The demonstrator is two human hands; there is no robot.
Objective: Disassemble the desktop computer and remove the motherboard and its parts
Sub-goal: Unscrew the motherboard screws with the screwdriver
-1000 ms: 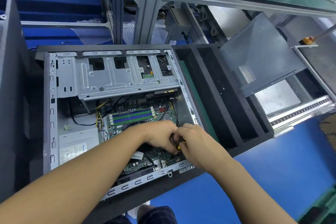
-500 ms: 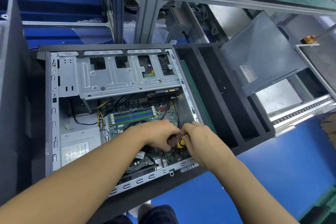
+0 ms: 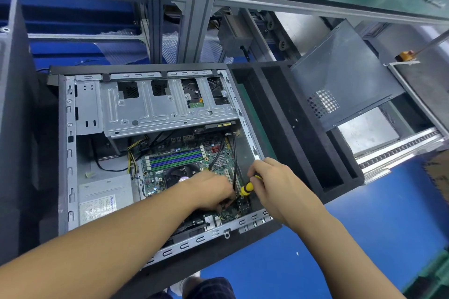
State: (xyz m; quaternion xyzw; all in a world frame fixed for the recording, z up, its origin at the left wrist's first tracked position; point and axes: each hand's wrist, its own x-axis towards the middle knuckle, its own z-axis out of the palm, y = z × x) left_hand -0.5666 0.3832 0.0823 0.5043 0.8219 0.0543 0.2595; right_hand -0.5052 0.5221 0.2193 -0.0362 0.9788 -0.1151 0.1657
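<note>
The motherboard (image 3: 155, 178) lies flat on the floor of the open computer case (image 3: 69, 153) and takes up its right half, from the middle down to the near edge. Its green and blue memory slots (image 3: 175, 160) run across the far part of the board, and the round black cooler fan (image 3: 178, 173) sits just in front of them.

Your right hand (image 3: 279, 184) is over the near right corner of the case. Its fingers are wrapped round the yellow and black handle of a screwdriver (image 3: 247, 188), which tilts down and left toward the board. Your left hand (image 3: 211, 189) is just beside the tool with its knuckles up and its fingers curled down onto the board at the screwdriver's lower end. You cannot tell whether they pinch anything, because the hand hides its own fingertips. A black cable (image 3: 234, 160) runs down the board's right side between your two hands.

The grey power supply (image 3: 104, 198) fills the near left corner of the case. The metal drive cage (image 3: 167, 109) spans the far edge. The case rests in black foam, and an empty black foam tray (image 3: 286, 116) touches its right side. A grey side panel (image 3: 340, 80) leans farther right, above the blue bench (image 3: 376, 238).
</note>
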